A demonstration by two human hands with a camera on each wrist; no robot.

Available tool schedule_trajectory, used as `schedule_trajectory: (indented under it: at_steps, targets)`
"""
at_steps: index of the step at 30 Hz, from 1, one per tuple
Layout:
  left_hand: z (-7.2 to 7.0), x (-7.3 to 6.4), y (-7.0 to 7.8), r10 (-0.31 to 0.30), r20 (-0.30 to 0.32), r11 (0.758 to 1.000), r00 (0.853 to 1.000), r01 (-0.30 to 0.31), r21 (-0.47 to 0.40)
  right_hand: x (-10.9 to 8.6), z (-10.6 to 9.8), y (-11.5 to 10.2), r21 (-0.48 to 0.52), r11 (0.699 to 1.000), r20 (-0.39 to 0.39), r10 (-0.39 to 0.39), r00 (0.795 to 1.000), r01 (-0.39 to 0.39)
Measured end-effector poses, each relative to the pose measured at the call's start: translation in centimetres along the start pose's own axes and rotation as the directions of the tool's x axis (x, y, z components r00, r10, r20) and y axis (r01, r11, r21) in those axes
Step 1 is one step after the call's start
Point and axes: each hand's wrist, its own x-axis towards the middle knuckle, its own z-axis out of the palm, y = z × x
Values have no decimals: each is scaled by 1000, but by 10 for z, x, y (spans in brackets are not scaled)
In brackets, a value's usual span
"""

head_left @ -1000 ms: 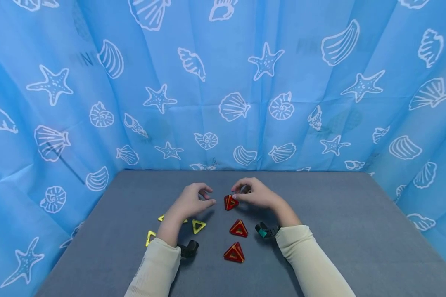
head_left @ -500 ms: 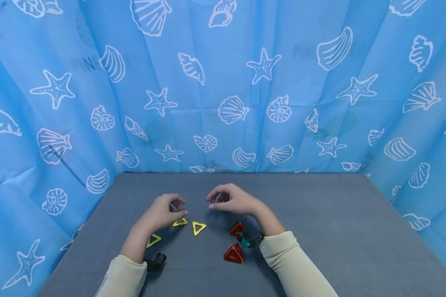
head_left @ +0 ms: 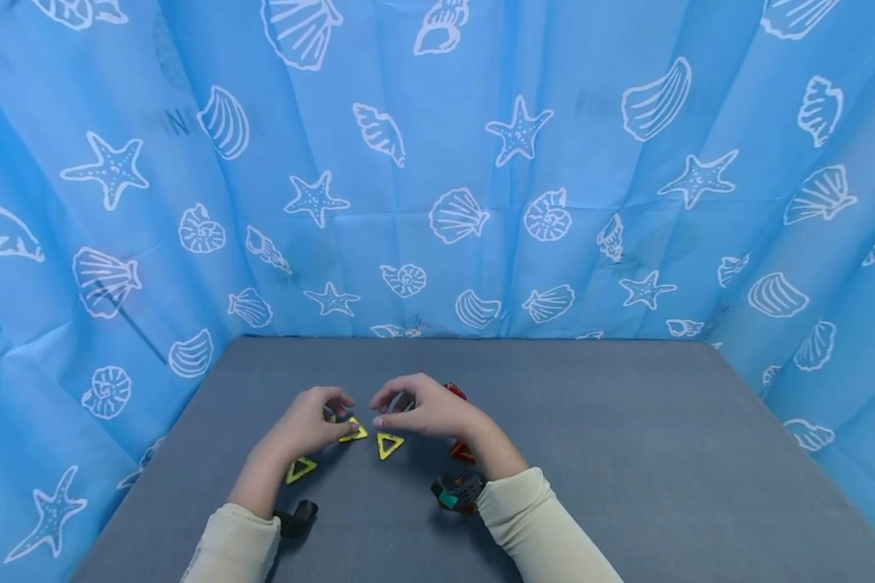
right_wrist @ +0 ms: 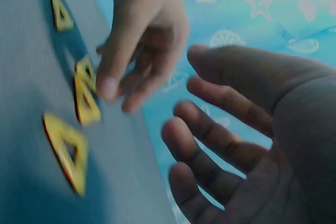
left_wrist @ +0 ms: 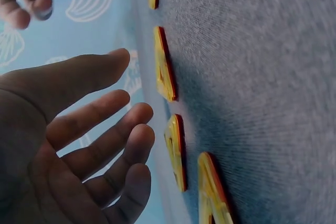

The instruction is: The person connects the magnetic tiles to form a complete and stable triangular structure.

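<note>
My left hand [head_left: 308, 423] hovers over the left of the table with fingers loosely bent; the left wrist view shows its palm and nothing held. A flat yellow triangular tile [head_left: 353, 437] with a cut-out centre lies right below its thumb in the head view. My right hand [head_left: 424, 409] is just to its right, fingers relaxed, holding nothing. Another yellow triangular tile [right_wrist: 80, 170] lies on the table below the right fingers. Further yellow tiles, one of them a triangle [head_left: 302, 474] beside the left wrist, show red edges in the left wrist view.
Red triangular pieces [head_left: 455, 391] stand behind and under the right forearm, mostly hidden by it. Black straps [head_left: 459, 491] with small cameras sit at both wrists. Behind the grey table [head_left: 627, 453] hangs a blue shell-print curtain [head_left: 437, 162].
My right hand has let go of a red triangular piece at the back and moved left toward the yellow tiles. My left hand has drawn back left and down.
</note>
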Motion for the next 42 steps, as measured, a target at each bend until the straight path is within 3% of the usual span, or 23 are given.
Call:
schedule_trajectory:
  at_steps: [8, 13, 23, 30, 36, 42]
  targets:
    - [-4, 0, -9, 59, -11, 998, 998, -59, -18, 14, 45, -17, 171, 984, -205, -15, 979, 51]
    - [-5, 2, -11, 70, 19, 997, 997, -69, -27, 16, 63, -11, 194, 981, -219, 31, 975, 12]
    - [-6, 2, -16, 46, 32, 999, 998, -46, 13, 18, 80, 12, 185, 982, -220, 77, 972, -36]
    - [-7, 3, -17, 42, 47, 999, 998, -43, 7, 18, 79, 20, 161, 986, -217, 83, 973, -48]
    - [-9, 4, -16, 6, 72, 1000, 997, -7, 9, 15, 67, 24, 117, 989, -224, 113, 968, -89]
    - [-10, 2, -13, -38, 99, 999, 994, 36, 23, 9, 52, 28, 37, 991, -184, 132, 974, -127]
